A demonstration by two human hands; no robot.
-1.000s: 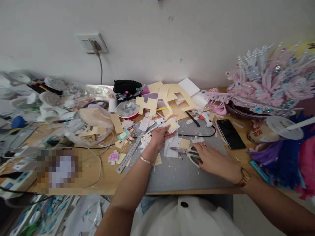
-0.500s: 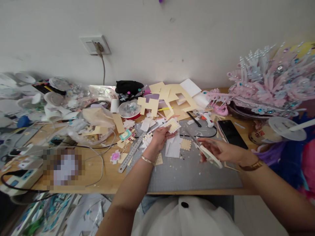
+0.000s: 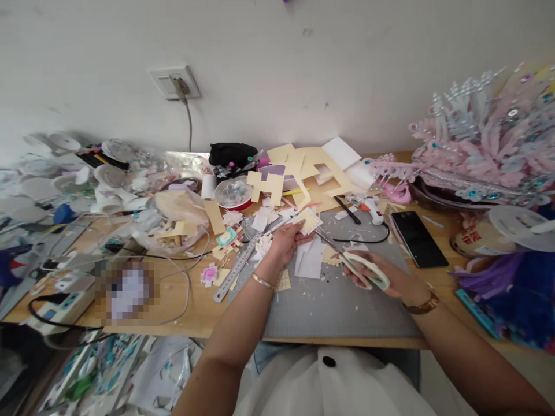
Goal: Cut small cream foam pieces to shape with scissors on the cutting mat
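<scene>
Between its fingers my left hand (image 3: 287, 241) holds a small white card with a cream cut-out piece (image 3: 310, 222) on it, above the grey cutting mat (image 3: 347, 312). My right hand (image 3: 372, 270) grips white-handled scissors (image 3: 364, 270), whose blades point up and left to the edge of the card. Below the card lies a white paper sheet (image 3: 309, 261), and a cream scalloped piece (image 3: 330, 256) is partly behind the scissors. A metal ruler (image 3: 236, 271) rests left of my left hand.
Cream paper offcuts (image 3: 321, 173) lie at the back. A glue gun (image 3: 373, 211), a black phone (image 3: 418, 238) and a lidded cup (image 3: 481, 237) stand or lie at right. Cables and a power strip (image 3: 65, 303) are at left, a pink headdress (image 3: 477, 156) at back right.
My right hand has moved left and slightly down, bringing the scissor blades to the card. The view has shifted a little, and my left hand still holds the card.
</scene>
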